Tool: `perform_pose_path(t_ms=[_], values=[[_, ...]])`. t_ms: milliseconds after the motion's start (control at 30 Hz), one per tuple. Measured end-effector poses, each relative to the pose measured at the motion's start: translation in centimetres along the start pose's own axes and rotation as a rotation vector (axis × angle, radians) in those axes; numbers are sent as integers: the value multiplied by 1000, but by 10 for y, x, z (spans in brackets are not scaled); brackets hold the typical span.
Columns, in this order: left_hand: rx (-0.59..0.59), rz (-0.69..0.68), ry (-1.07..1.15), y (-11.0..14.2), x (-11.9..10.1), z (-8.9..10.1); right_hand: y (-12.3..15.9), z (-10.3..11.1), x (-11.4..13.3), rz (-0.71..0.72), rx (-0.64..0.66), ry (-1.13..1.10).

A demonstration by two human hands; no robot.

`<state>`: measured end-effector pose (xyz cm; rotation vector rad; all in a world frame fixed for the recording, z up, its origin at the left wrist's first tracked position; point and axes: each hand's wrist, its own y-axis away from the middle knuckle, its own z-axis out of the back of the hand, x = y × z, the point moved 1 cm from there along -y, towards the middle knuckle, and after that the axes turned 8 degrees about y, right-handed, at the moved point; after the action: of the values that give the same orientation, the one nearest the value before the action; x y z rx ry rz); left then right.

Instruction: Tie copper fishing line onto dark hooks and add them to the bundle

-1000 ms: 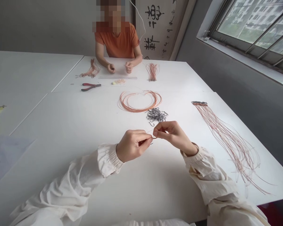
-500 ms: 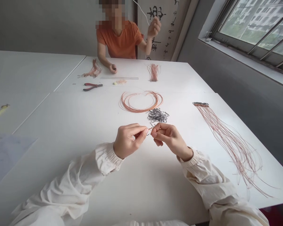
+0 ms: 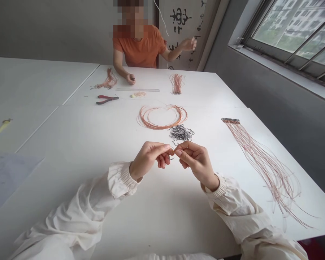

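My left hand [image 3: 148, 159] is closed in a pinch on a small dark fish hook [image 3: 172, 158], whose curved end sticks out below the fingertips. Close against it, my right hand [image 3: 193, 159] pinches thumb to forefinger on a thin orange fishing line, mostly hidden by the fingers. Just beyond my fingertips lies a pile of dark fish hooks [image 3: 182, 133]. A loose coil of orange line [image 3: 162, 127] rests behind and left of that pile, touching it.
To the right lies a bundle of lines [image 3: 251, 151] with hooks at its far end. Across the table sits a co-worker [image 3: 141, 50] in an orange shirt, near pliers [image 3: 107, 99], a clear ruler [image 3: 138, 90] and two line bundles. A yellow strand [image 3: 0, 130] lies left.
My left fingers have shifted their grip around the hook, and its curve now shows lower. My right hand stays close by. The co-worker's raised hand has swung outward and down.
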<state>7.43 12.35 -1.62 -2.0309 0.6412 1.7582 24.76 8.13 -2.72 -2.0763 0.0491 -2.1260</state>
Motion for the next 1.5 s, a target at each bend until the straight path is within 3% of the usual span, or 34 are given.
perform_pose_path(t_ms=[200, 400, 533, 833, 1067, 1133, 1233, 1300, 1500], values=[[57, -60, -126, 0, -8, -2, 3, -2, 0, 113, 3, 54], [50, -31, -108, 4, -12, -3, 7, -4, -2, 204, -17, 55], [-21, -89, -92, 7, -16, -5, 6, -2, 2, 98, 79, -7], [-380, -412, -321, 1, -24, 16, -5, 23, -18, -224, 373, 60], [-443, -581, -560, 2, -28, 33, -13, 52, -46, -290, 560, -130], [-406, -579, -564, 3, -28, 31, -15, 53, -50, -248, 493, -163], [-301, -546, -571, 5, -28, 25, -17, 47, -43, -122, 185, -74], [-209, -526, -589, 6, -27, 18, -15, 38, -31, -43, 47, -1], [35, -569, -655, 7, -19, 3, -5, 7, 0, 123, 50, 169]])
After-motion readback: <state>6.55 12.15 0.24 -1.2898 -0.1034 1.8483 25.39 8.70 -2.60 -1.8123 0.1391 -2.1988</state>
